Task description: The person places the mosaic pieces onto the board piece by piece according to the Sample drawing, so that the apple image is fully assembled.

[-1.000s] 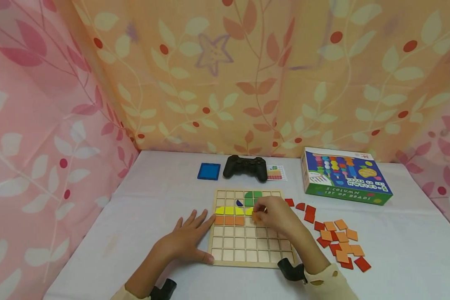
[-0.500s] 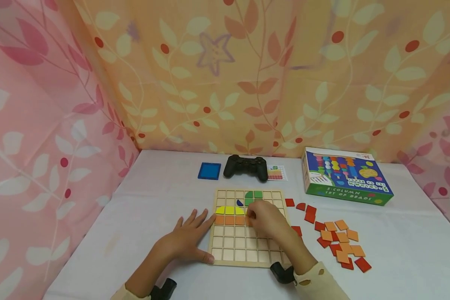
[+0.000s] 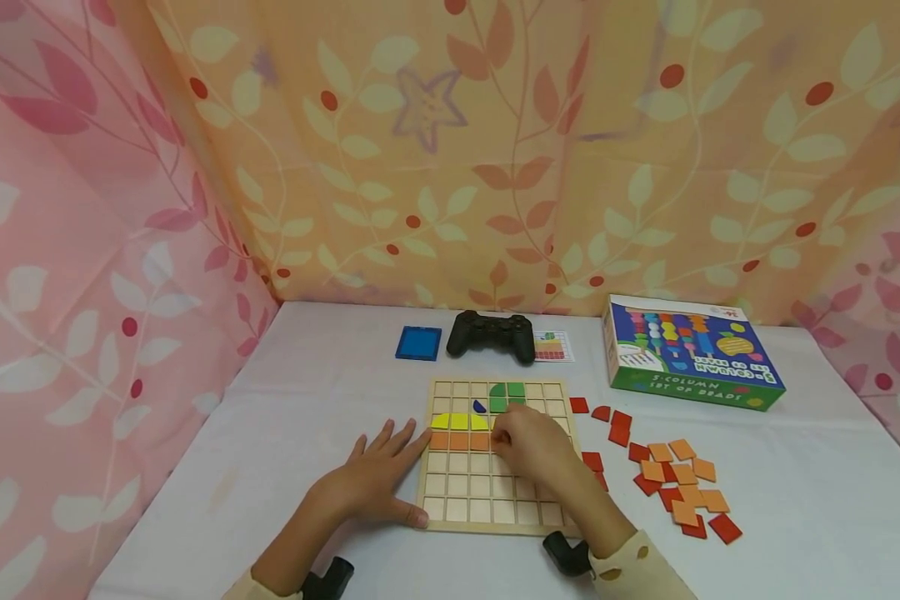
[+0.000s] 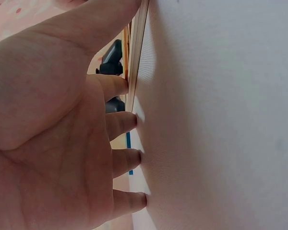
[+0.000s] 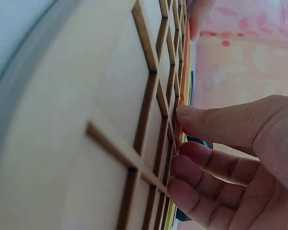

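Observation:
A wooden grid board [image 3: 480, 486] lies on the white table. My left hand [image 3: 375, 475] is spread flat at its left side, with the thumb and index fingertip at the frame's edge. The right hand [image 3: 532, 440] is over the board, its thumb and fingers pinching an orange square tile [image 5: 179, 128] at the fourth cell of the orange row. Three orange tiles [image 3: 458, 441] fill the cells left of it. Above them run yellow pieces [image 3: 459, 422], a small dark blue piece [image 3: 479, 406] and green pieces [image 3: 498, 404]. In the head view, the right hand hides the pinched tile.
Loose orange tiles [image 3: 685, 474] and red tiles [image 3: 725, 528] are scattered right of the board. Behind it lie a blue square tray [image 3: 418, 342], a black game controller [image 3: 491, 335] and a pattern card [image 3: 555, 346]. A bead-set box [image 3: 690, 350] stands at the back right.
My right hand has moved slightly left and down with the orange tile, bringing it to the fourth cell of the orange row. The left hand has stayed still.

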### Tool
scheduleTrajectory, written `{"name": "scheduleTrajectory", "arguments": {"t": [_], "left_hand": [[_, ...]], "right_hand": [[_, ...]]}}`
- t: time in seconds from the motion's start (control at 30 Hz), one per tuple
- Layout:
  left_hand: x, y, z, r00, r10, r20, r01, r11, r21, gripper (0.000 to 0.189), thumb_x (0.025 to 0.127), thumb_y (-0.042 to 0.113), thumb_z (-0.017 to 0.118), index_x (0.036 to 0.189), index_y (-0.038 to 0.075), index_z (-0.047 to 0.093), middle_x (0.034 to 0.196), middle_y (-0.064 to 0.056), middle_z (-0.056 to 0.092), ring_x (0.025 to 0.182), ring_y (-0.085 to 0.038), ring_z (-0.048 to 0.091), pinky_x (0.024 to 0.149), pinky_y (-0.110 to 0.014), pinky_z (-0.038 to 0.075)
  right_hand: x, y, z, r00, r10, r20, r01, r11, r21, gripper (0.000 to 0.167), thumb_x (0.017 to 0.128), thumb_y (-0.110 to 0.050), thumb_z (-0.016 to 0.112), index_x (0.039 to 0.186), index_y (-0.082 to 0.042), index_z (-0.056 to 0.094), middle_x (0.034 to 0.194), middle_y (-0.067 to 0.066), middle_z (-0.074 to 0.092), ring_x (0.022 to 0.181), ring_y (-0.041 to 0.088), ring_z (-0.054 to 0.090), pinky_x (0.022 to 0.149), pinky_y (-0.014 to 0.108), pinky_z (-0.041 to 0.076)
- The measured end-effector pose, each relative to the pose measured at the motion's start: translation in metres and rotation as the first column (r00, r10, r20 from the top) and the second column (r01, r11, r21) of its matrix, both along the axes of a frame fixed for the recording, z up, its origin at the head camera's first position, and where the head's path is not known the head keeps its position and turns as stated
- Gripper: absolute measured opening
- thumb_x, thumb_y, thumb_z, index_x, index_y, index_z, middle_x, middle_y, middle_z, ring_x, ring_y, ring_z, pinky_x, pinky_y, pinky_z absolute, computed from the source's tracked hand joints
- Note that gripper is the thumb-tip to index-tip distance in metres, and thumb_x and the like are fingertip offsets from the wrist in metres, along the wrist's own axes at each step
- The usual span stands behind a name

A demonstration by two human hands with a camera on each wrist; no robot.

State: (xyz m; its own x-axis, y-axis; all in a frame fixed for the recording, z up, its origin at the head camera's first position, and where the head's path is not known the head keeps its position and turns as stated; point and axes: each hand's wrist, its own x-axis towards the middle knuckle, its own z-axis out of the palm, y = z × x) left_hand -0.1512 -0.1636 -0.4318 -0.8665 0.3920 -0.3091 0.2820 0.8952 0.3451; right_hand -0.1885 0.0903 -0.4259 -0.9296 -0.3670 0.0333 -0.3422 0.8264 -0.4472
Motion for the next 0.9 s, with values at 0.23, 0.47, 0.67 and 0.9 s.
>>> {"name": "scheduleTrajectory", "arguments": {"t": [0.23, 0.47, 0.67, 0.9], "left_hand": [[0.0, 0.0, -0.001, 1.0, -0.002, -0.003, 0.002, 1.0, 0.015, 0.118, 0.066, 0.072, 0.079, 0.16, 0.022, 0.029, 0.165, -0.01, 0.02, 0.151, -0.039, 0.006, 0.113, -0.07, 0.009], [-0.001, 0.0, 0.001, 1.0, -0.004, -0.004, 0.004, 1.0, -0.001, 0.119, 0.065, 0.073, 0.078, 0.16, 0.023, 0.028, 0.166, -0.009, 0.019, 0.151, -0.038, 0.005, 0.113, -0.069, 0.009], [-0.001, 0.0, 0.002, 1.0, 0.0, -0.002, 0.0, 1.0, 0.0, 0.118, 0.065, 0.071, 0.08, 0.16, 0.022, 0.029, 0.165, -0.009, 0.02, 0.151, -0.039, 0.007, 0.113, -0.07, 0.009], [-0.001, 0.002, 0.002, 1.0, 0.001, -0.007, -0.001, 1.0, 0.007, 0.118, 0.065, 0.07, 0.08, 0.16, 0.021, 0.03, 0.165, -0.01, 0.021, 0.151, -0.04, 0.007, 0.112, -0.07, 0.009]], "right_hand": [[-0.001, 0.004, -0.001, 0.999, -0.029, 0.024, 0.03, 0.999, -0.025, 0.007, 0.083, -0.012, 0.084, 0.084, -0.013, 0.076, 0.077, -0.005, 0.056, 0.07, 0.015, 0.051, 0.066, 0.031, 0.048], [0.0, 0.013, 0.0, 0.998, -0.06, 0.011, 0.06, 0.998, -0.008, 0.006, 0.083, -0.009, 0.082, 0.084, -0.012, 0.077, 0.079, -0.005, 0.059, 0.072, 0.015, 0.053, 0.07, 0.033, 0.051], [0.002, 0.035, 0.001, 0.995, -0.1, -0.003, 0.1, 0.995, -0.002, 0.007, 0.085, -0.005, 0.078, 0.088, -0.011, 0.078, 0.081, -0.002, 0.061, 0.074, 0.016, 0.056, 0.075, 0.037, 0.054], [0.001, 0.083, 0.017, 0.98, -0.176, 0.098, 0.176, 0.984, 0.005, 0.01, 0.086, -0.006, 0.075, 0.097, -0.007, 0.076, 0.087, 0.004, 0.061, 0.079, 0.022, 0.054, 0.073, 0.042, 0.053]]}}
